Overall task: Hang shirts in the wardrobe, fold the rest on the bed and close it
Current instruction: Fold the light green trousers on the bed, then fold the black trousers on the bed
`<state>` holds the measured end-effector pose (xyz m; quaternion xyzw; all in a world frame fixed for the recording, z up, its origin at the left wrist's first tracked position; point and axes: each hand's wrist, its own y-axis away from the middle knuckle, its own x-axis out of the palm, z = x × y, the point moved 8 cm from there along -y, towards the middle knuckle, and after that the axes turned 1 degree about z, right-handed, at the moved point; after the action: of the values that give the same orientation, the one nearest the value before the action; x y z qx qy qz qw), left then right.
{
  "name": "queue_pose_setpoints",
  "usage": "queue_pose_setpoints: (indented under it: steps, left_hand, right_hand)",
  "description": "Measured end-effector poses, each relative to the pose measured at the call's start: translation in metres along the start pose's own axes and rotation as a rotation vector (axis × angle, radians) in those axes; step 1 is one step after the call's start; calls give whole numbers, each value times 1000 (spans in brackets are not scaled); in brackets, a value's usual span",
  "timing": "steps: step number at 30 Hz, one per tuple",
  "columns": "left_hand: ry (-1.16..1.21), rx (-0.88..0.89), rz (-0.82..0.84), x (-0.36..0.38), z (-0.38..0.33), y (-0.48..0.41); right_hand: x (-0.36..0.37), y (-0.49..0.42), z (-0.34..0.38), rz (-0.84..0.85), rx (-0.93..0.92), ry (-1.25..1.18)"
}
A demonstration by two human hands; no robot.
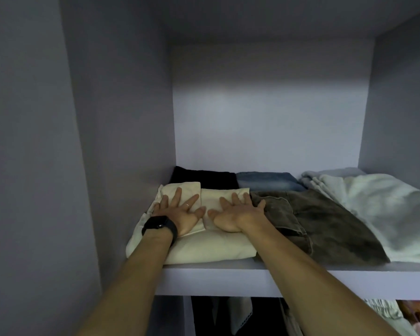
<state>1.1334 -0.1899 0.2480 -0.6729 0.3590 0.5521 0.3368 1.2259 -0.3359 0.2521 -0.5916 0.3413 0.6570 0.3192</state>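
Left hand (pixel 180 212) and right hand (pixel 233 214) are laid flat on cream garment (pixel 204 251), nothing gripped. It could be dragged off the shelf's (pixel 228 277) front edge if palms are withdrawn carelessly.

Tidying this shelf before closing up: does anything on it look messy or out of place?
Mostly neat. The pale fleece on the right lies bunched rather than flat-folded, and the cream garment bulges loose at its left front corner.

On the shelf (pixel 228 270), left hand (pixel 180 214) and right hand (pixel 235 214) lie flat, side by side, on the folded cloth (pixel 204 248) at front left, with a rear garment (pixel 204 177) behind it, trousers (pixel 325 229) touching its right side, jeans (pixel 267 181) behind those, a fleece (pixel 386 214) at far right, and hanging clothes (pixel 240 314) below the shelf.
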Motion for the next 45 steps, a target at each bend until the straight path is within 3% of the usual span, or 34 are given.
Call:
queue_pose_setpoints:
  steps: [8,13,17,21,25,28,35,39,45]
  left_hand:
    - [6,9,-77,-10,-7,11]
    - [47,13,-362,-48,-15,45]
    - [19,70,-373,-43,-23,92]
    - [128,84,-592,-22,-32,176]
    - [161,10,-634,39,-35,271]
    - [140,-148,-506,107,-23,338]
    - [53,-495,-297,236,-1,555]
    - [28,-708,-267,265,20,676]
    - [35,-1186,-290,274,79,873]
  right_hand:
    - [-6,11,7,-90,-7,-17]
    - [-40,48,14,-333,-112,-46]
    - [-41,102,3,-439,-257,-113]
    - [-11,181,-21,-703,-409,-227]
    - [50,259,-46,-931,-568,-396]
    - [116,298,-49,-845,-663,-453]
    - [263,422,-13,-440,-969,-516]
    - [316,496,29,-239,-1125,-505]
    - [351,620,125,-26,-1413,-521]
